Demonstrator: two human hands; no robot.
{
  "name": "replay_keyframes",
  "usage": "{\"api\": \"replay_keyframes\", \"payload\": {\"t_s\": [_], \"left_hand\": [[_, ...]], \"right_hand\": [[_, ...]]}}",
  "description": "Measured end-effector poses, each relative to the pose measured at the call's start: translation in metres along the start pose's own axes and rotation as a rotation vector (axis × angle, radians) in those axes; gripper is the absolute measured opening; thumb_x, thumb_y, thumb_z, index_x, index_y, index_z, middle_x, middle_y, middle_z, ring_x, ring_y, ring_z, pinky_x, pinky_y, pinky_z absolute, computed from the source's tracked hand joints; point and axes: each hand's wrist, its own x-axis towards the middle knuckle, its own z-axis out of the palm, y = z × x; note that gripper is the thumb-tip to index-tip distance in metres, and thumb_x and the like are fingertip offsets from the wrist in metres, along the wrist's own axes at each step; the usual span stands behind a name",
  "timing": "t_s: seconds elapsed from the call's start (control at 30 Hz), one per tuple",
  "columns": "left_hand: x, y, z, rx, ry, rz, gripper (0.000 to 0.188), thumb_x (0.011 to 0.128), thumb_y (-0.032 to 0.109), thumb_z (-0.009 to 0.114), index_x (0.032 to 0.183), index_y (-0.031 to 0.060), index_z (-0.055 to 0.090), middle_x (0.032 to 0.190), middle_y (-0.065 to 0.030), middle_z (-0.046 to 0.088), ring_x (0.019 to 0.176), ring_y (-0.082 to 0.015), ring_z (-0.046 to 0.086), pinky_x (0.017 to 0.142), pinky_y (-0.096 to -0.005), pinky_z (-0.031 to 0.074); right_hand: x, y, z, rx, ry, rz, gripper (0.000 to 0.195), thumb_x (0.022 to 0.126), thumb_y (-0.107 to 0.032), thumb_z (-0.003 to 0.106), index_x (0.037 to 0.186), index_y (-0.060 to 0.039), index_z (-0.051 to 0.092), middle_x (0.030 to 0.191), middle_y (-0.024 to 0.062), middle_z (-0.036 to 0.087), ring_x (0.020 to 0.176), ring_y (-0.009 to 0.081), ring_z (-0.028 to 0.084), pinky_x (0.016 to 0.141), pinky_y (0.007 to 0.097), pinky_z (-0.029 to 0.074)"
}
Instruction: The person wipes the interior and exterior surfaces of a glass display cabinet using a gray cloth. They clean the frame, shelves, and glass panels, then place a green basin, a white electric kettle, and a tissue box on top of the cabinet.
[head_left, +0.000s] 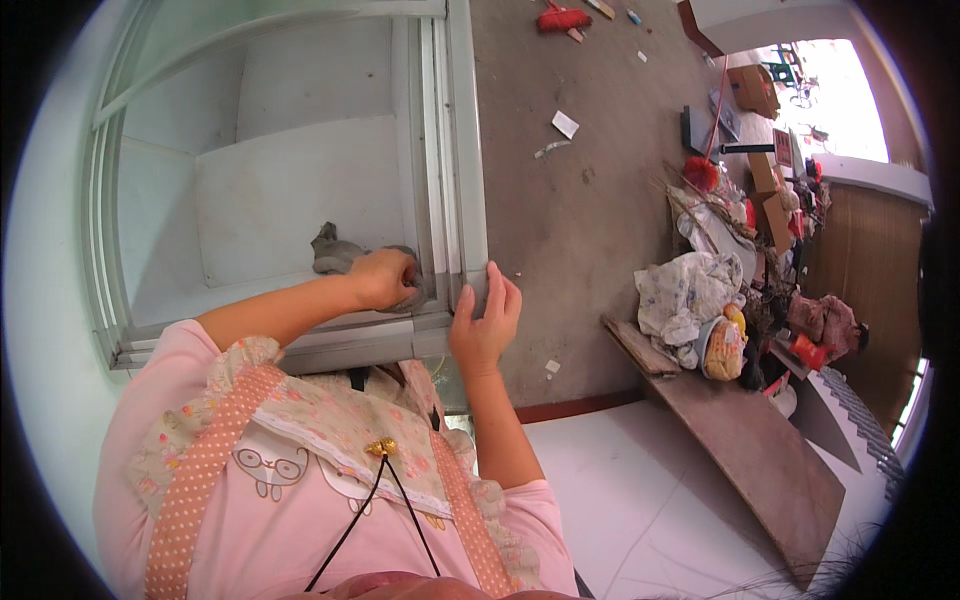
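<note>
My left hand (386, 279) is closed on a grey cloth (336, 255) inside the near right corner of a white cabinet (296, 187). Part of the cloth trails to the left of the hand, and part is bunched under the fingers beside the grooved sliding-door track (439, 165). My right hand (486, 322) has its fingers spread and rests against the outer corner of the pale metal frame (469, 150). Nothing is seen held in it. The palm side of my left hand is hidden.
Right of the cabinet, a brown floor (555, 225) bears paper scraps (565, 124) and a red broom head (562, 19). Farther right lie a patterned cloth (690, 296), a basin (709, 349), cardboard boxes (754, 90) and a slanting brown board (750, 450).
</note>
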Motion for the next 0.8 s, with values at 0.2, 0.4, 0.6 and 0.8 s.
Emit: {"api": "replay_keyframes", "payload": {"t_s": [0.2, 0.4, 0.6, 0.8], "left_hand": [[-0.009, 0.014, 0.020, -0.124, 0.335, -0.061, 0.022, 0.072, 0.021, 0.069, 0.082, 0.0033, 0.061, 0.082, -0.0133, 0.061, 0.078, -0.0322, 0.060, 0.066, -0.0416, 0.048], [0.015, 0.007, 0.026, -0.412, 0.499, -0.182, 0.015, 0.076, 0.010, 0.066, 0.085, 0.0012, 0.059, 0.083, -0.0147, 0.060, 0.074, -0.0300, 0.058, 0.066, -0.0382, 0.046], [0.033, -0.003, 0.035, -0.540, 0.695, -0.106, 0.015, 0.081, 0.011, 0.061, 0.089, 0.0000, 0.055, 0.079, -0.0169, 0.057, 0.074, -0.0330, 0.056, 0.068, -0.0395, 0.046], [0.089, -0.019, -0.016, -0.627, 0.780, -0.193, 0.015, 0.083, 0.013, 0.060, 0.088, -0.0008, 0.057, 0.078, -0.0159, 0.060, 0.073, -0.0306, 0.058, 0.068, -0.0378, 0.047]], "right_hand": [[0.002, -0.001, -0.001, 0.000, 0.002, -0.024, 0.044, 0.080, -0.011, 0.063, 0.121, 0.0012, 0.054, 0.105, 0.0166, 0.057, 0.096, 0.0327, 0.053, 0.083, 0.0397, 0.044], [0.003, -0.003, -0.002, -0.006, -0.009, -0.012, 0.045, 0.079, -0.010, 0.063, 0.121, 0.0015, 0.054, 0.106, 0.0170, 0.057, 0.095, 0.0327, 0.054, 0.083, 0.0392, 0.045], [0.005, -0.007, -0.004, -0.005, -0.035, 0.025, 0.045, 0.079, -0.007, 0.062, 0.121, 0.0020, 0.054, 0.107, 0.0175, 0.056, 0.097, 0.0322, 0.054, 0.084, 0.0381, 0.045], [0.006, -0.007, -0.004, -0.004, -0.040, 0.022, 0.045, 0.078, -0.007, 0.063, 0.121, 0.0017, 0.055, 0.107, 0.0178, 0.056, 0.096, 0.0330, 0.054, 0.083, 0.0390, 0.045]]}}
